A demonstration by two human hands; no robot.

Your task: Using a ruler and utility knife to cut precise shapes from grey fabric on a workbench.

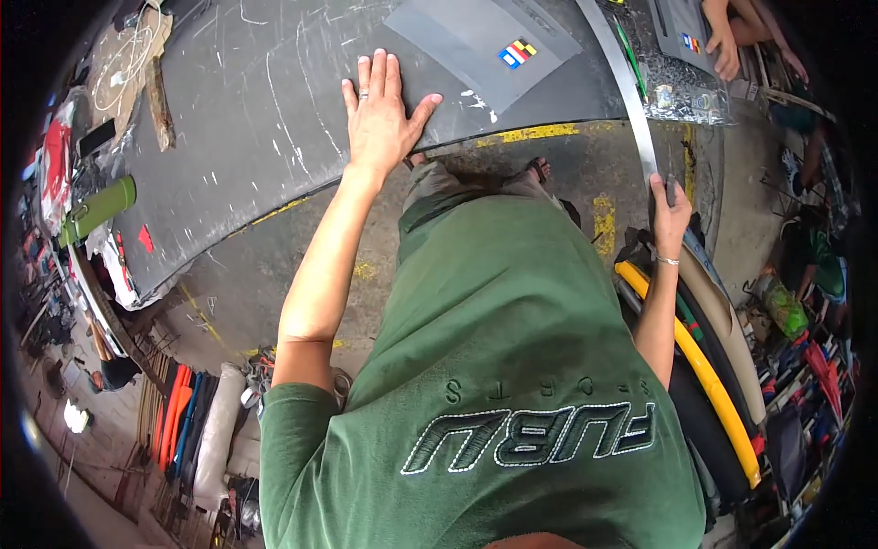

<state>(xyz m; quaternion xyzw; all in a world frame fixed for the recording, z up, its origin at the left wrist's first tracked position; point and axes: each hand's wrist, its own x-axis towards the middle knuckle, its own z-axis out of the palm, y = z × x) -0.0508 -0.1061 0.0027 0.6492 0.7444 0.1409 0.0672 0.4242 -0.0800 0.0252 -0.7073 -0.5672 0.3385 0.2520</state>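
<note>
My left hand [380,119] lies flat on the scratched dark tabletop [247,137], fingers stretched forward and thumb out to the side. My right hand [672,220] is closed around the near end of a long metal ruler [637,119], which runs from the table's far side out past its near edge. Between the two, a grey sheet [457,55] with a small multicoloured flag-like patch [518,54] rests on the table, beyond my left hand and to its right. A thin green strip [631,59] lies close by the ruler.
At the right, another person's hand [722,46] is beside a second grey sheet [672,27]. A phone [96,137], a green roll [101,210] and a wooden stick [161,110] lie at the left. Rolls of material, one yellow [700,366], stand by my right arm.
</note>
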